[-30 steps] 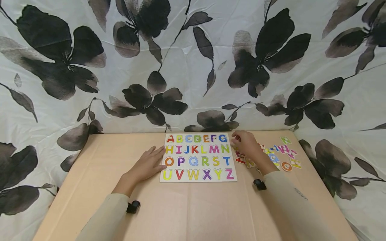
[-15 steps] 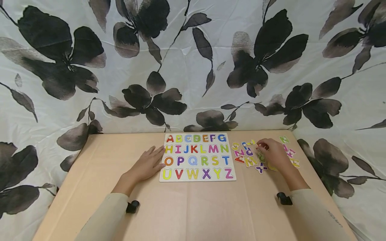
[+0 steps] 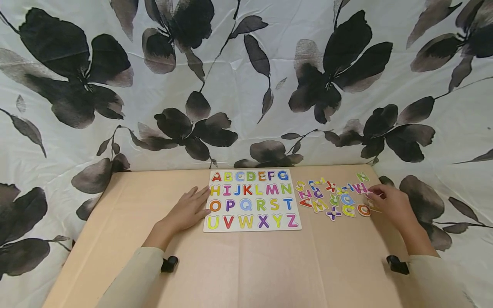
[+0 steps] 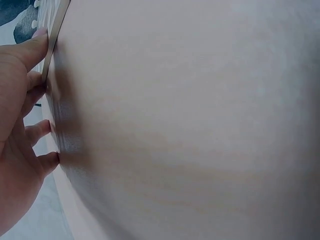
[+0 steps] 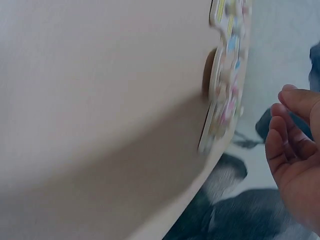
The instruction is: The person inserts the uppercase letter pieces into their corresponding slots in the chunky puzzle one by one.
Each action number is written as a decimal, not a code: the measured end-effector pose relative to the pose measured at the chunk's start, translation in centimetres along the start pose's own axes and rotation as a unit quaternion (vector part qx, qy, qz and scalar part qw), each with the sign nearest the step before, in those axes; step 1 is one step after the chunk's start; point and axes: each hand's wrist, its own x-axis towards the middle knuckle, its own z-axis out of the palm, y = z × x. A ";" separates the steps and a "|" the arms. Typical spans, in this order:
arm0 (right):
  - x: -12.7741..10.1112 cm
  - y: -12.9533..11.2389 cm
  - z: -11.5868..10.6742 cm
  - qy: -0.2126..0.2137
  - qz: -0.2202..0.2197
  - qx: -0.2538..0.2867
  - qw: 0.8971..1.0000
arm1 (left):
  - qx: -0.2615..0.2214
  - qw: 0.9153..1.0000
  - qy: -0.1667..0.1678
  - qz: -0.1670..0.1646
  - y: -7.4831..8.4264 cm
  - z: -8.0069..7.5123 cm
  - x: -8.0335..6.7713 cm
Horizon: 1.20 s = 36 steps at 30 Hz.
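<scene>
Between both hands, loose letters (image 3: 335, 196) lie beside the right hand (image 3: 390, 205).

A white wooden alphabet puzzle board (image 3: 252, 200) with colourful letters A to Z lies flat on the tan worktop (image 3: 239, 265). Loose colourful wooden letter pieces (image 3: 334, 197) lie scattered just beside its right edge.
</scene>
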 end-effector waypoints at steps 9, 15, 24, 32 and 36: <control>-0.8 3.2 0.2 -0.040 0.072 -0.006 0.997 | -0.013 1.000 -0.001 -0.013 0.2 0.2 -0.2; -0.9 3.7 0.7 -0.064 0.062 -0.001 0.996 | -0.015 1.000 0.004 -0.011 0.1 0.2 -0.1; -1.1 4.0 1.7 -0.035 0.067 -0.010 0.997 | -0.011 1.000 0.000 -0.012 0.1 0.0 0.0; -1.1 2.7 1.4 -0.001 0.040 -0.010 0.999 | -0.009 1.000 0.005 -0.010 0.3 -0.1 0.0; -0.5 1.0 1.3 0.011 0.027 0.004 1.000 | -0.008 1.000 0.007 -0.010 0.3 -0.1 0.0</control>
